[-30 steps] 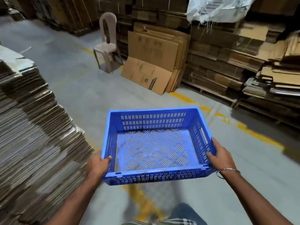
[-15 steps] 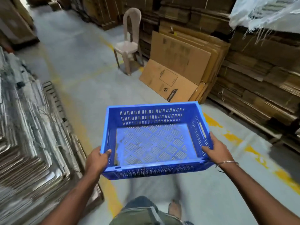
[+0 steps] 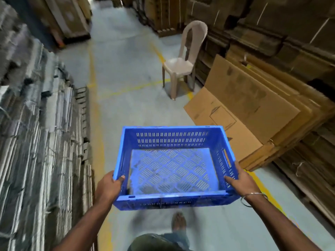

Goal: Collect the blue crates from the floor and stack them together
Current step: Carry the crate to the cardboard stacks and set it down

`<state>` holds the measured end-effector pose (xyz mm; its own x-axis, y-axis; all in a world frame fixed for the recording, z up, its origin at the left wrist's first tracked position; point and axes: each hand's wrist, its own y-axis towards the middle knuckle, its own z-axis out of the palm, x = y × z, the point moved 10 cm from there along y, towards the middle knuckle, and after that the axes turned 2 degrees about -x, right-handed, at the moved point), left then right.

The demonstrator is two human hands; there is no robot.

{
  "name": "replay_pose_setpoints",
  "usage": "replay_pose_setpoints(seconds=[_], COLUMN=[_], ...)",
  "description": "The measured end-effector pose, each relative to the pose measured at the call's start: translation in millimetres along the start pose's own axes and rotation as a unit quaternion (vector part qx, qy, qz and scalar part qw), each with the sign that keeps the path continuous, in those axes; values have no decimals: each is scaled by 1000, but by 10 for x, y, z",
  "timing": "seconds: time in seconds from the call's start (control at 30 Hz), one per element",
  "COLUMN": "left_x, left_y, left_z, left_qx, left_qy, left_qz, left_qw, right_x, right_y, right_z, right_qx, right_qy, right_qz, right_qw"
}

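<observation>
An empty blue crate (image 3: pixel 172 142) with slotted walls and a perforated floor is held level in front of me, above the grey floor. My left hand (image 3: pixel 110 185) grips its near left corner, thumb hooked over the rim. My right hand (image 3: pixel 241 180), with a metal bangle at the wrist, clasps the right wall below the handle slot. No other blue crate is in view.
Tall stacks of flattened cardboard (image 3: pixel 36 142) line the left. A beige plastic chair (image 3: pixel 181 64) stands ahead right, beside brown cardboard sheets (image 3: pixel 244 109) leaning on stacked cardboard. Yellow floor lines (image 3: pixel 96 113) mark an aisle running ahead. My foot (image 3: pixel 178 221) shows below the crate.
The view has swung left while I walk with the crate: the chair and leaning sheets have shifted right, and the aisle now lies straight ahead. Both hands keep the same hold.
</observation>
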<state>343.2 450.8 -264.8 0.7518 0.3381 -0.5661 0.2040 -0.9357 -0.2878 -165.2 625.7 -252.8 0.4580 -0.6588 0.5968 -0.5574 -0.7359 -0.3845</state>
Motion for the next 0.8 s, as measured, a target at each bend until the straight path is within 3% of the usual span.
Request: replay_pose_setpoints(seconds=[0.5,0.8], left_x=[-1628,-2273], left_y=[2423,3307], left_z=[185,131], left_qx=[-80,-160], left_qy=[-23,-71], left_qz=[-73,-176], left_qw=[994,969], right_x=[2125,3890], right_y=[3470,5309], right_z=[-171,-34], right_qx=[67,137], right_qy=[9,-86], right_qz=[-89,-179], right_qw=[994,970])
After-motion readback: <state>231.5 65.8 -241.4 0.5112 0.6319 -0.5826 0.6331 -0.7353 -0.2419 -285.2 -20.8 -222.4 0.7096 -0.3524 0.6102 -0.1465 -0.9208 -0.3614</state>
